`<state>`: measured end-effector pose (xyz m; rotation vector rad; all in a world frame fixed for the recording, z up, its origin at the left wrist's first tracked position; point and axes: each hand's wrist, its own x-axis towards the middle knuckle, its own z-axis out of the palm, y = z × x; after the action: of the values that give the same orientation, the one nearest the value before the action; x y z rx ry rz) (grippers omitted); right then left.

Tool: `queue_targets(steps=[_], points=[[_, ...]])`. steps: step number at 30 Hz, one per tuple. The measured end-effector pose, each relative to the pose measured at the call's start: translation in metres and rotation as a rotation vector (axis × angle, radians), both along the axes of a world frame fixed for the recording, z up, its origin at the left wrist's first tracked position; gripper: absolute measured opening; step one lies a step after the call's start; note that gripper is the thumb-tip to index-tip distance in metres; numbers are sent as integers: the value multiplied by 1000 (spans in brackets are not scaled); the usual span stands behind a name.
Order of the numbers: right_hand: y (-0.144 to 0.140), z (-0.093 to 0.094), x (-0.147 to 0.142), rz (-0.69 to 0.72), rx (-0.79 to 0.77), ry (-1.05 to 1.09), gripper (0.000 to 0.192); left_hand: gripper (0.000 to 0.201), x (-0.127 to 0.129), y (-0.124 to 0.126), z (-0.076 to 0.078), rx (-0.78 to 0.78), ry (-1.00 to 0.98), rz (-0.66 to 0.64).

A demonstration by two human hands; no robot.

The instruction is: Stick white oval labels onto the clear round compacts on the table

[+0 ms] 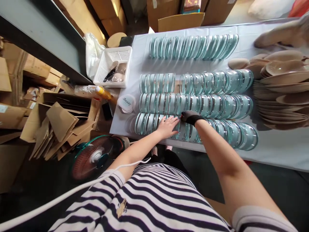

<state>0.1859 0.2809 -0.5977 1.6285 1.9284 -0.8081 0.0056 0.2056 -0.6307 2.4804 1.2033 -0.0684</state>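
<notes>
My bare left hand (167, 126) lies on the nearest row of clear, round glass pieces (147, 124), its fingers stretched to the right. Beside it my right hand (190, 117), in a dark glove, reaches down between the front row and the second row (158, 103). Its fingers are curled together at the glass edges, and what they hold, if anything, is hidden. Farther back stand a third row (205, 82), with a gap in it, and a slanting fourth row (193, 46). The pieces stand on edge, packed side by side; their exact kind is unclear.
A white cloth covers the table (277, 145). On its left are a round white item with lettering (126, 103) and a white basket (112, 61). Stacked brown oval pieces (282, 93) stand right. A fan (96, 158) and a box of cardboard (60, 122) stand lower left.
</notes>
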Motion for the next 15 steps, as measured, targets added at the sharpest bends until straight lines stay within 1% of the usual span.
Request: queue_targets(steps=[1,2,3,4,5,7,9,10,12,14,15], points=[[15,1,-4,90,-70,-11,33,63,2,1,-1,-4,2,2],[24,1,-9,162,-94,-23,32,63,2,1,-2,-3,0,1],[26,2,-12,214,-77,-33,31,63,1,2,-3,1,-4,2],[23,3,-13,241,-29,-36,31,64,1,2,-3,3,-6,8],[13,4,-12,242,35,-27,31,64,0,2,-3,0,-8,14],[-22,4,-5,170,136,35,30,63,-1,3,-3,-7,-12,25],[-69,-5,3,47,160,123,28,63,0,2,-4,-10,-18,26],[-95,-14,4,-17,170,157,28,63,0,2,-4,-8,-21,23],[-141,-40,1,-133,170,200,29,64,0,1,-5,-4,-22,20],[-176,-69,-8,-245,165,232,32,65,-1,0,-4,-5,-16,19],[-188,-80,-11,-289,160,247,34,65,-2,-1,-3,-10,-9,21]])
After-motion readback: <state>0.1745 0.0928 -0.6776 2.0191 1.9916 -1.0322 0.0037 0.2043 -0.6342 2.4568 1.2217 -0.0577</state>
